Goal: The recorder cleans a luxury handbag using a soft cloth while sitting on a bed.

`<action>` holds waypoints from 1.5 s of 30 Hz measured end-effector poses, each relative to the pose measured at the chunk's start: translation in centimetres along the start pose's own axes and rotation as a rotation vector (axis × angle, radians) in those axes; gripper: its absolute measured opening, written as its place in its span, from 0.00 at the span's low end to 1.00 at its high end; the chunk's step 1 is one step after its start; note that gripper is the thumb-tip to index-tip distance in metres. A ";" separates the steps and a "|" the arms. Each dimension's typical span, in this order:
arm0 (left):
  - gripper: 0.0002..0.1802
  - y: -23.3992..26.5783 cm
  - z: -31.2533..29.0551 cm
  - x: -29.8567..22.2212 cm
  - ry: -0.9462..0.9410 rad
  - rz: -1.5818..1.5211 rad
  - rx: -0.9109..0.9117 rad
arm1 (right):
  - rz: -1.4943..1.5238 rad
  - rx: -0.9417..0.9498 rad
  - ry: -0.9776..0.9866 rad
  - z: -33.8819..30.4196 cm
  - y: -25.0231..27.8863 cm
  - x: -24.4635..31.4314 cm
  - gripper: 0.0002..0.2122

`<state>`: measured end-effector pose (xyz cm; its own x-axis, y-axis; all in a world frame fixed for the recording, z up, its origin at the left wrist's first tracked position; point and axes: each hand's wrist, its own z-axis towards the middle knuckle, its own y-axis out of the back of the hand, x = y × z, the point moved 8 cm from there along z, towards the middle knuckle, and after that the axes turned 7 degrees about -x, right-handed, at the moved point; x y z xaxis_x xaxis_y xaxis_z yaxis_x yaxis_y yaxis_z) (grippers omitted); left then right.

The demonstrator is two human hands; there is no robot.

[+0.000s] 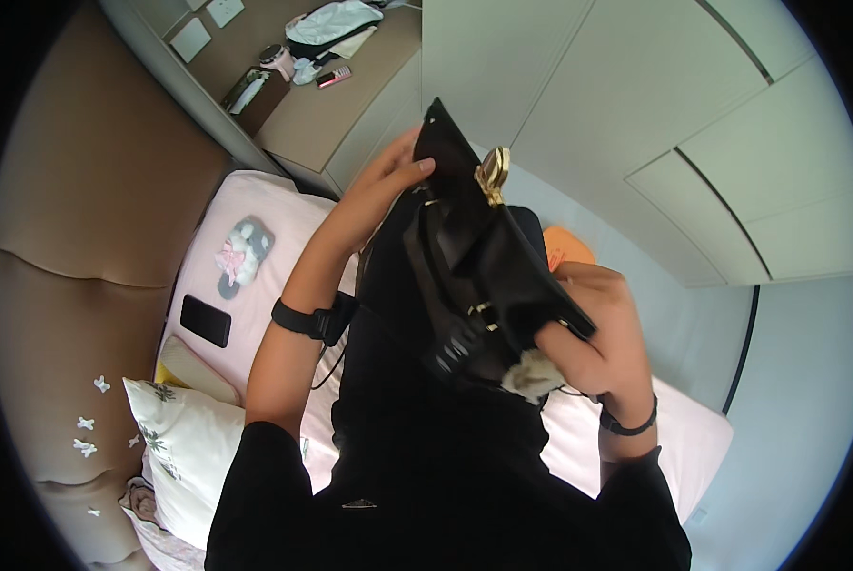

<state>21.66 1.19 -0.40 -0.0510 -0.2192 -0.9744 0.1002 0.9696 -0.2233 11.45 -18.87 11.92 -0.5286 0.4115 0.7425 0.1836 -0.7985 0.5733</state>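
**Grips black bag point(465, 238) with 2 hands over a dark-clothed lap point(381, 285)**

Shows, at far left of the bag, a brown padded headboard point(93, 224) dotted with small white bow-shaped ornaments point(86, 446). Next, left of and lower than the bag, a white pillow point(198, 466) with a dark leafy print. Then, left of the bag, a black phone point(205, 321) and a grey, white and pink plush toy point(244, 255), both on the pink bed point(298, 214). Shows, beyond the bag to the upper left, a brown counter point(350, 112) bearing a dark tissue box point(253, 103), a small pink handset-like thing point(333, 76) and a white-and-black cloth bundle point(336, 27).

Clasps the bag's upper-left end in the left hand point(403, 169), thumb on the near side, other fingers mostly hidden behind. Wears a black strapped device point(322, 321) on that wrist. Holds the bag aslant, with gold clasp point(492, 178) standing up from the top edge and a cream fluffy thing point(534, 377) at the lower right end.

Pinches the bag's right edge in the right hand point(593, 319); cannot tell where the hidden fingertips rest. Shows, just behind the bag's right side, a partly covered orange thing point(569, 246); farther right of the bag, pale cabinets point(674, 114).
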 end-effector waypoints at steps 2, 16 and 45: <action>0.25 1.6 -0.7 -0.9 0.023 0.077 0.030 | 0.083 0.006 0.093 0.2 1.8 0.8 0.06; 0.24 -2.9 -11.4 -0.5 0.112 0.066 0.223 | -0.046 -0.113 -0.523 0.7 6.3 -12.5 0.07; 0.29 -6.9 -12.8 0.3 0.053 -0.278 -0.050 | -0.210 -0.213 0.255 -0.8 -5.9 1.7 0.27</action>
<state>8.26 -4.20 1.25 -0.1217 -0.4727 -0.8728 0.0264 0.8774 -0.4790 8.81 -13.82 9.52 -0.7306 0.4744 0.4911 -0.1122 -0.7928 0.5990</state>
